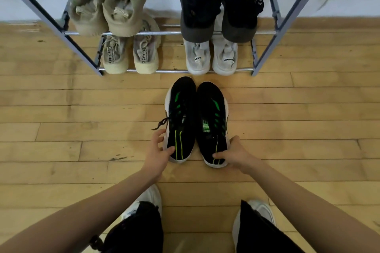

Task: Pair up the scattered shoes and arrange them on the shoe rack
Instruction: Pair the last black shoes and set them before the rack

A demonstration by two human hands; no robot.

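Note:
Two black sneakers with green stripes and white soles lie side by side on the wooden floor, toes toward the rack. My left hand grips the heel of the left black sneaker. My right hand grips the heel of the right black sneaker. The metal shoe rack stands just beyond them. Its upper shelf holds a beige pair and a black pair. Its lower shelf holds a cream pair and a white pair.
The rack's grey side frames slant out to left and right. My own feet in white shoes are planted on the floor below the hands. A white wall runs behind the rack. Bare wooden floor lies on both sides of the black sneakers.

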